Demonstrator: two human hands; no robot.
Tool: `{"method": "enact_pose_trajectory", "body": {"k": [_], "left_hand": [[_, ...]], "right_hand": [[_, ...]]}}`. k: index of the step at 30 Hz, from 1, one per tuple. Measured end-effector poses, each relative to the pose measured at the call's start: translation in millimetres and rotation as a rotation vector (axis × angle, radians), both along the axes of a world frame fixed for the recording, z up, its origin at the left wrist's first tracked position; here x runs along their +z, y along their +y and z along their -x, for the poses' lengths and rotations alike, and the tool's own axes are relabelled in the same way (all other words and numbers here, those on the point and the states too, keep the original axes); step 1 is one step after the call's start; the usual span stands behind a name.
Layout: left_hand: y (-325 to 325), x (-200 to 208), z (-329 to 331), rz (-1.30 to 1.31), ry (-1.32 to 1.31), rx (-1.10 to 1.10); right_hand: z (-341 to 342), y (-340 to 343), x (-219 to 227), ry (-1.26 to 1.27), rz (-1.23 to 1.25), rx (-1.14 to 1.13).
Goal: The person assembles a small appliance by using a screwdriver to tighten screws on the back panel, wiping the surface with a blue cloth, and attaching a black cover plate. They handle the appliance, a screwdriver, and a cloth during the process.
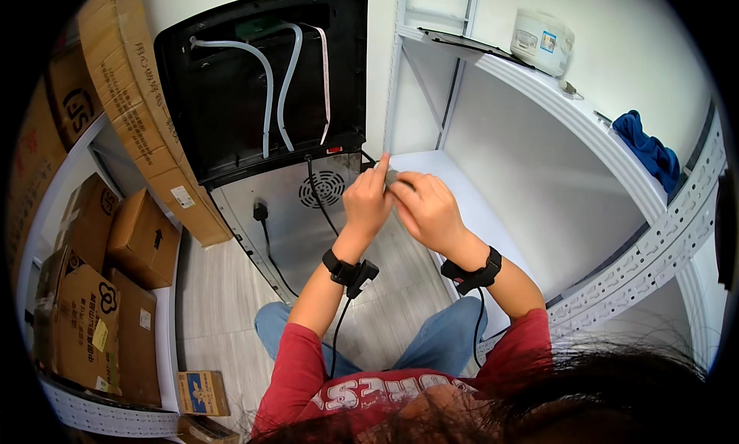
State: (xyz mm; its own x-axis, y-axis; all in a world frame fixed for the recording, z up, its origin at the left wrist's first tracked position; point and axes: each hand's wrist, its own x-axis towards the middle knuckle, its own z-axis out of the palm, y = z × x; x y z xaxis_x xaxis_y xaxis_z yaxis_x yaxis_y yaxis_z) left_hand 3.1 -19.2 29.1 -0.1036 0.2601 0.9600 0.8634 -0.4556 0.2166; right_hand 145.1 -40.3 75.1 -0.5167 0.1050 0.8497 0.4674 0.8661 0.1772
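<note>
Head view: just above the centre, toward 12 o'clock, the left hand (366, 201) and right hand (433, 211) meet at their fingertips. The right fingers are closed in a pinch on a small grey piece (391, 178); the left index finger points up, and whether the other left fingers grip the piece cannot be told. To work it well, I would let one hand steady the piece while the other makes small, gentle movements, clear of the black cord (315, 184) at 10 o'clock.

Toward 11 o'clock the black shell (223, 113) stands raised on the metal cabinet (296, 240), its hollow side showing two pale tubes (269, 90), a thin whitish strip (326, 74) and a green board (260, 30). From 8 to 9 o'clock, cardboard boxes (88, 321) sit on a shelf; their contents are hidden. Between 1 and 2 o'clock, a white rice cooker (543, 43) looks closed, so its inside cannot be seen.
</note>
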Motion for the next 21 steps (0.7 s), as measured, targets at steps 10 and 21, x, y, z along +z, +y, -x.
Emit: {"method": "enact_pose_trajectory", "body": {"k": [10, 21], "left_hand": [[2, -2, -3, 0.057, 0.001, -0.006], [7, 0, -2, 0.008, -0.055, -0.054]], "right_hand": [[-2, 1, 11, -0.006, -0.010, -0.011], [-8, 0, 9, 0.023, 0.070, 0.030]]}}
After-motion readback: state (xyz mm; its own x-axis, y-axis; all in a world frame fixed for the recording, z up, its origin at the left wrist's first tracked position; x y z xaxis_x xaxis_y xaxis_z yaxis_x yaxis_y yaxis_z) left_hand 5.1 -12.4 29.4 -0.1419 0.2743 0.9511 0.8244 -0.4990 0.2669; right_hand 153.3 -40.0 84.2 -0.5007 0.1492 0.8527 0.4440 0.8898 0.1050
